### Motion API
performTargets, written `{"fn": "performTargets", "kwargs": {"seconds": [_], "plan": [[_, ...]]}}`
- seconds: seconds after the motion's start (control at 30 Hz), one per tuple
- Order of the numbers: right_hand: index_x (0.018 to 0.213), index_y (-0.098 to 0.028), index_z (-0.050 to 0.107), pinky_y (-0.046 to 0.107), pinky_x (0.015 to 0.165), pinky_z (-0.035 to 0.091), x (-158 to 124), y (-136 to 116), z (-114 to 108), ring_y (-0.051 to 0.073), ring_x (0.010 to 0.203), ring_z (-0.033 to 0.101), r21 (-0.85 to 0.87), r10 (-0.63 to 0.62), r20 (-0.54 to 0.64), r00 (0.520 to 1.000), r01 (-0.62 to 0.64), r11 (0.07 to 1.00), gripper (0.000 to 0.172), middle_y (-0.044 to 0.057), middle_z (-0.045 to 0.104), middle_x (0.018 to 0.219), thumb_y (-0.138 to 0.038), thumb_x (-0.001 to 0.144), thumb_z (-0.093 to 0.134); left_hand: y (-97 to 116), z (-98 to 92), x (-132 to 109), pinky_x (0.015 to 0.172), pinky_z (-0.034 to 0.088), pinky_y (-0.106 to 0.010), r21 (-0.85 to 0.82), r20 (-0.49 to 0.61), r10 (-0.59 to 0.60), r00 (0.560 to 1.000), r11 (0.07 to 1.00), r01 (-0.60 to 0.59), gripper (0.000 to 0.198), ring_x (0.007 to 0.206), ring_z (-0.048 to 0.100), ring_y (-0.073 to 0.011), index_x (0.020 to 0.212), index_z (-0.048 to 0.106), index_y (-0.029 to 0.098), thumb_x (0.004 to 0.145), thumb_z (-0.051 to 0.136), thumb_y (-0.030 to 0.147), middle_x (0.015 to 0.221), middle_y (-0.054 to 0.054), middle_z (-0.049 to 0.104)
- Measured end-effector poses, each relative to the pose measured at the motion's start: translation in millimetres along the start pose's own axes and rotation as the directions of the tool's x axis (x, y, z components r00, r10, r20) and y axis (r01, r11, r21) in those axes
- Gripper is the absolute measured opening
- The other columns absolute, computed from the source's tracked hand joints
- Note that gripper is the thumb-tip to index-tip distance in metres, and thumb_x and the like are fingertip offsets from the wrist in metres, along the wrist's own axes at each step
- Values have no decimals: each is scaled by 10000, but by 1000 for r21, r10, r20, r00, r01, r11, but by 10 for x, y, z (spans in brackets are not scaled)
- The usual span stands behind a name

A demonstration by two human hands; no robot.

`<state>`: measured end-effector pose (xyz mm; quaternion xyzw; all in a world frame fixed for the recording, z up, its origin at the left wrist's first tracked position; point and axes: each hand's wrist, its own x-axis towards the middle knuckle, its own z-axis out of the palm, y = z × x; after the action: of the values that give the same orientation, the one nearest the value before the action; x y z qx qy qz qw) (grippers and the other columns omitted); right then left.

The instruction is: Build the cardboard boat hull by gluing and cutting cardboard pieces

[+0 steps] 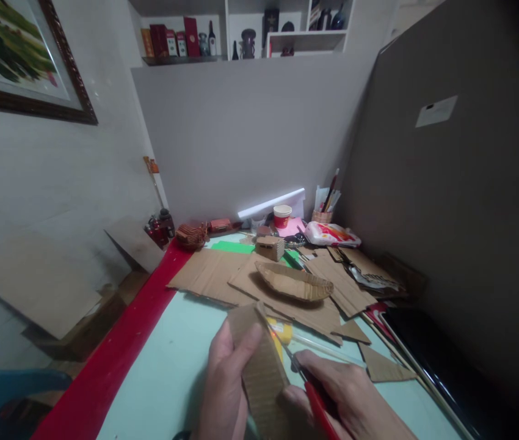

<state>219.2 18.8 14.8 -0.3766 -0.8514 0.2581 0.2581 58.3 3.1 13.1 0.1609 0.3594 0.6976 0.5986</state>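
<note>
My left hand (228,380) is closed on a long piece of corrugated cardboard (263,373), thumb on its upper face. In my right hand (350,390) are red-handled scissors (317,406), their blades lying along the cardboard's right edge. Whether the blades are parted is hard to see. Just beyond my hands, a boat-shaped cardboard shell (292,285) rests on flat cardboard sheets (214,276). Behind it stands a small cardboard box shape (269,248). Partly hidden by the held piece is a yellow object (282,330).
Cardboard offcuts (385,363) and a black shiny object (438,366) lie to the right. Toward the back are a paper cup (282,215), a tissue pack (333,234), a pen holder (322,216) and a brown ribbed model (190,235). A grey partition (250,134) borders the table.
</note>
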Motion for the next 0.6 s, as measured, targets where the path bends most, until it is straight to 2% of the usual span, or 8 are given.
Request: {"fn": "performTargets", "kwargs": {"seconds": [0.13,0.27,0.37,0.5,0.6], "plan": [[891,-260,668,270,562,526,4,-60,-105,203,600,677,34,-71,-98,993,74,997,287,20,739,763,-536,926,599,-13,15,-18,910,557,-399,34,18,2,1000,999,-3,335,1010,727,-303,1112,699,163,800,765,265,956,-97,790],[892,-267,690,262,545,549,55,-105,-196,207,609,702,76,-82,-121,989,92,993,253,27,765,793,-513,907,629,-45,14,-34,888,563,-394,58,41,14,999,998,-16,304,980,730,-298,1050,716,158,770,789,249,914,-93,786],[887,-264,692,254,532,548,66,-109,-246,204,606,703,56,-77,-112,991,84,995,297,26,753,750,-527,943,566,-29,11,-44,858,563,-370,76,75,1,997,997,-7,272,932,735,-276,1033,734,166,779,783,250,896,-86,788],[771,-254,683,237,474,526,-7,-36,-302,180,518,654,-54,-57,-37,998,55,997,348,11,701,625,-504,965,540,50,1,-58,762,556,-311,74,129,-61,990,996,52,225,764,721,-210,999,759,164,785,777,229,862,-74,780],[917,-256,734,228,472,545,-97,94,-355,209,640,720,-122,-89,-48,995,83,989,295,54,772,820,-495,951,565,116,-28,-63,626,516,-234,130,162,-94,982,989,73,174,629,658,-147,943,770,160,779,781,215,744,-46,742]]}}
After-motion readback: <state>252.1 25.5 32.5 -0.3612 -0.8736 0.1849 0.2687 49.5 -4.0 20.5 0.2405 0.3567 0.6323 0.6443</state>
